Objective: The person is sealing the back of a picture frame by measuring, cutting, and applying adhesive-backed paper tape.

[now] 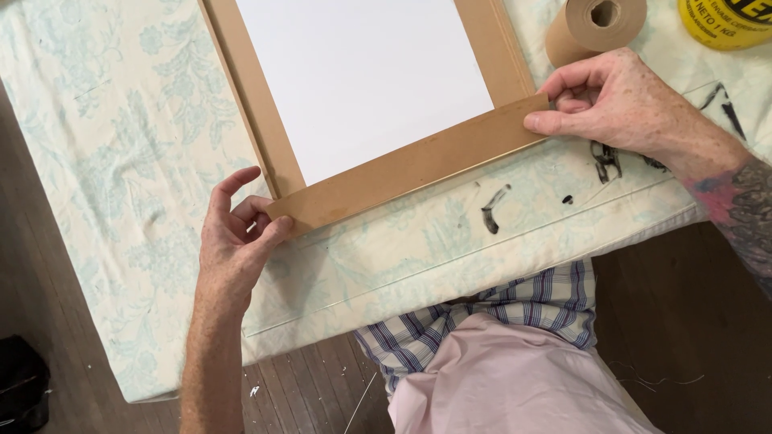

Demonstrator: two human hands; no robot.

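Brown paper tape strip (410,167): flat, matte, kraft-coloured, running slantwise along the near rail of a brown frame (249,88), covering it from corner to corner, with a slightly lighter line along its lower edge. Inside the frame, a plain white panel (362,72). Left hand (233,241): thumb and curled fingers pinched narrow on the strip's left end at the frame corner. Right hand (615,100): fingers bent close, pressing and gripping the strip's right end. Underneath, a pale floral cloth (121,161) with black paint marks. Behind the right hand, a roll of brown paper tape (595,28), beside a yellow tub (724,20).
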